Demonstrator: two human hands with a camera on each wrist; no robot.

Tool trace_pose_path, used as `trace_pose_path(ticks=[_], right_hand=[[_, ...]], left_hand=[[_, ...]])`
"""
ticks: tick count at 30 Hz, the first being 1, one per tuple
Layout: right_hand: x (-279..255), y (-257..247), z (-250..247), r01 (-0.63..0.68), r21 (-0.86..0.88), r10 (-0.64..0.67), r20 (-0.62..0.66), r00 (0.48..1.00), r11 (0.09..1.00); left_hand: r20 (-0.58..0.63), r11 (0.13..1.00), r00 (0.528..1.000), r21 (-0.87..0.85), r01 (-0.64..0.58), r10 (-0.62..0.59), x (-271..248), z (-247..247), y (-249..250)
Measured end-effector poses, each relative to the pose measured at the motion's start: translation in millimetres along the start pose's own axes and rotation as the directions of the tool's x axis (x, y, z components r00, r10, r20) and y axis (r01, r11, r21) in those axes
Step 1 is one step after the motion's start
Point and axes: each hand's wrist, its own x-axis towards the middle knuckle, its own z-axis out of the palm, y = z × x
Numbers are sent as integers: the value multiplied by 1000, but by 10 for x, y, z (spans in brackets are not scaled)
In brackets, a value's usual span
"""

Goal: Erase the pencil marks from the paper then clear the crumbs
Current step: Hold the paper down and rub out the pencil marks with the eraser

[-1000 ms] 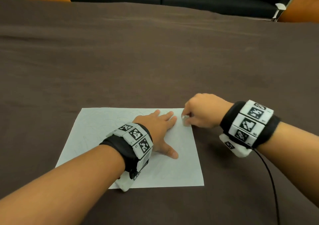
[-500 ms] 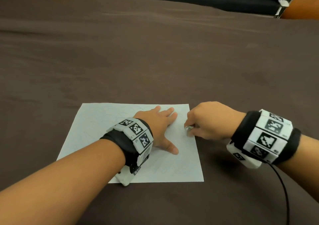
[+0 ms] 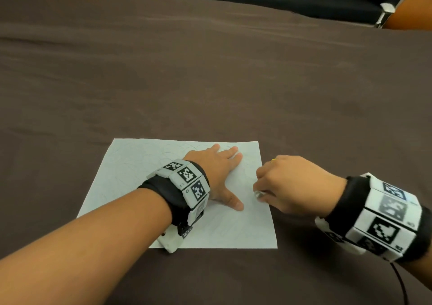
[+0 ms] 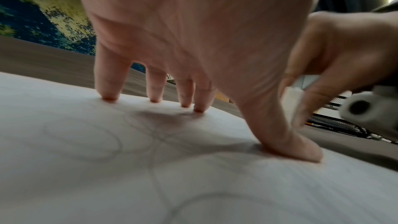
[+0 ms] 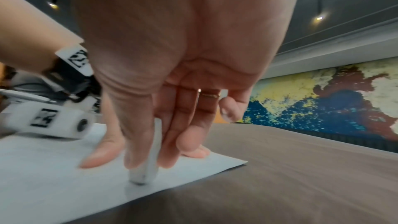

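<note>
Paper (image 3: 131,187) lies flat on the brown tablecloth (image 3: 210,82), faint pencil loops (image 4: 96,142) across it. My eraser (image 5: 148,164) is planted near its right edge, just beside my left thumb. Rubbing hard this close to the edge could, I reckon, crease or tear the sheet, or drag it sideways. My right hand (image 3: 292,185) pinches the eraser upright between thumb and fingers; my left hand (image 3: 217,176) is spread flat, fingertips (image 4: 107,97) pressing the sheet down.

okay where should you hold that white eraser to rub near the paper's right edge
Pinch the eraser by its flat sides, above the tip, coming from above, as the right hand does: it stands upright, worn end on the paper, which the left hand presses flat.
</note>
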Motion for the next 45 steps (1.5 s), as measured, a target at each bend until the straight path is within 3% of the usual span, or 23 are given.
trace_pose_path(ticks=[3, 8, 13, 18, 22, 27, 36, 42, 45], right_hand=[[47, 91, -63, -39, 68, 39, 11, 999, 997], [367, 316, -174, -215, 106, 219, -27, 975, 971], [205, 130, -73, -121, 12, 121, -43, 992, 993], [-22, -20, 28, -6, 38, 6, -15, 1000, 999], [92, 111, -61, -100, 134, 102, -11, 995, 986], [294, 237, -141, -208, 116, 215, -53, 975, 971], [-172, -115, 64, 46, 50, -46, 10, 999, 998], [113, 143, -50, -134, 171, 145, -50, 988, 976], [141, 162, -26, -134, 136, 144, -67, 987, 982]], left_hand=[[2, 1000, 1000, -5, 1, -1, -9, -1, 4], [8, 1000, 1000, -4, 6, -6, -24, -17, 9], [0, 1000, 1000, -9, 12, -12, -21, -2, 7], [0, 1000, 1000, 2, 12, -12, -13, -8, 15], [-1, 1000, 1000, -7, 15, -15, -24, -3, 14], [2, 1000, 1000, -7, 20, -20, -15, 5, 9], [-12, 1000, 1000, -1, 26, -26, -11, 14, 25], [-19, 1000, 1000, 10, 25, -24, -11, 16, 15], [-24, 1000, 999, 18, 24, -24, -16, 18, 13]])
